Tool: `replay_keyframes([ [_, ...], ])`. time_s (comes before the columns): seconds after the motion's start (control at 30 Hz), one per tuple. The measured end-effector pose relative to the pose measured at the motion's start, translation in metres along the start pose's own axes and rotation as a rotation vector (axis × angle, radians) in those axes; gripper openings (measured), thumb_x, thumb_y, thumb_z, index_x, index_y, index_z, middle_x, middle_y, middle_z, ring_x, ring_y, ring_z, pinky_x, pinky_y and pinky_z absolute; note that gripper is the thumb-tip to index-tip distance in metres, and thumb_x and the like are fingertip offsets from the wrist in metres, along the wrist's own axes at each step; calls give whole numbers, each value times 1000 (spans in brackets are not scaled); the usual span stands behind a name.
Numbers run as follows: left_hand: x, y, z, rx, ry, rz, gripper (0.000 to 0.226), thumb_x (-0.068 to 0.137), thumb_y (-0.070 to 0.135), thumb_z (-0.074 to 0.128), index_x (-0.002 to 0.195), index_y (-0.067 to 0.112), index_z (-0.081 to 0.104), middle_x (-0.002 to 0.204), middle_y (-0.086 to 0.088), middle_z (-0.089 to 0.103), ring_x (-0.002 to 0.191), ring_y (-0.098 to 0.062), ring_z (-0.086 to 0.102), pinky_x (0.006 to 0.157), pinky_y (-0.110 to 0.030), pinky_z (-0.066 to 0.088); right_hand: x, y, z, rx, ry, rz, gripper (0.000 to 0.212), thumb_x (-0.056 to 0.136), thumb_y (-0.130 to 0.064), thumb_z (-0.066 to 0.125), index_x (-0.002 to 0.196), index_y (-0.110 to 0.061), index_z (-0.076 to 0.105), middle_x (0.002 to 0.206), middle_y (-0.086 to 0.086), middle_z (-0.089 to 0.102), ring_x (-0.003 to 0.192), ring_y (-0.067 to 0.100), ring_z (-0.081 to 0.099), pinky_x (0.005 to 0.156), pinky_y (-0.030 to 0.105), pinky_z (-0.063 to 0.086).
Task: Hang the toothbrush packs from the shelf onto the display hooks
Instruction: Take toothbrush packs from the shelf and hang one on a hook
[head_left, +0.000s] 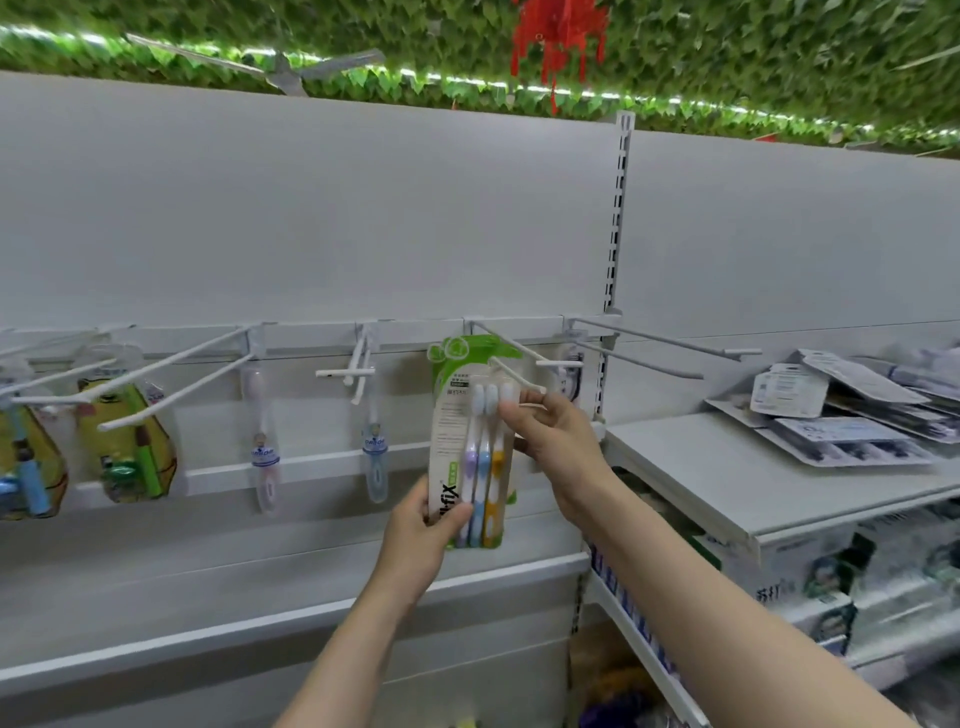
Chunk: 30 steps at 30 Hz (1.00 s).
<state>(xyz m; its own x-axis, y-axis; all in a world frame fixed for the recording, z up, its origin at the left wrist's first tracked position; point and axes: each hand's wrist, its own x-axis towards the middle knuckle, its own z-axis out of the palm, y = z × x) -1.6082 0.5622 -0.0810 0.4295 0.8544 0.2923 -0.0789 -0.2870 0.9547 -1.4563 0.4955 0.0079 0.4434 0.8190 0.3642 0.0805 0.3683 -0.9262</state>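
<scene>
Green toothbrush pack (470, 441) at frame centre, threaded on a white display hook (511, 364). Left hand (423, 535) reaching up, gripping its bottom corner; right hand (556, 436) raised, pinching its right edge near the hook tip. Bare hooks either side. More packs (841, 410) piled on the shelf (727, 483) at right.

I am looking at a green-and-white toothbrush pack (470, 441) hanging upright at the frame's centre, showing purple, blue and yellow brushes, its top threaded on a white display hook (511, 364). More packs (841, 410) are lying flat, stacked on the shelf (727, 483) at right.
</scene>
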Motion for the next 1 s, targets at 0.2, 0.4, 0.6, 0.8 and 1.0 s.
replay_keyframes([
  [0.2,-4,-10,18,27,-19,-19,42,92,14,67,129,31,57,115,9,71,108,-10,66,85,-24,56,-6,-2,-19,-29,-53,9,27,90,-21,73,111,-8,63,101,11,76,87,14,72,71,21,53],
  [0.4,-6,-7,24,15,-24,-40,39,89,21,70,126,25,60,112,9,72,109,-10,66,92,-30,54,-7,-9,-27,-38,-138,5,32,88,-25,74,114,-11,62,102,10,76,91,19,73,75,25,53],
  [0.6,16,25,5,-173,255,79,25,90,39,62,111,27,65,115,4,69,111,-13,63,98,-33,50,-3,-7,-30,-21,-161,23,30,86,-30,75,110,-17,63,97,4,77,91,17,72,78,30,51],
  [0.8,71,78,-5,-113,335,216,14,96,28,62,109,28,64,111,5,67,102,-5,61,91,-23,49,-2,-8,-28,9,-192,17,27,89,-24,72,112,-14,63,95,5,78,88,15,73,74,24,52],
  [1.0,107,90,-5,-98,333,210,10,94,25,65,103,22,64,106,-1,69,99,-14,64,86,-26,53,1,-9,-31,17,-208,21,32,89,-23,71,118,-11,62,99,7,77,91,19,74,74,24,54],
])
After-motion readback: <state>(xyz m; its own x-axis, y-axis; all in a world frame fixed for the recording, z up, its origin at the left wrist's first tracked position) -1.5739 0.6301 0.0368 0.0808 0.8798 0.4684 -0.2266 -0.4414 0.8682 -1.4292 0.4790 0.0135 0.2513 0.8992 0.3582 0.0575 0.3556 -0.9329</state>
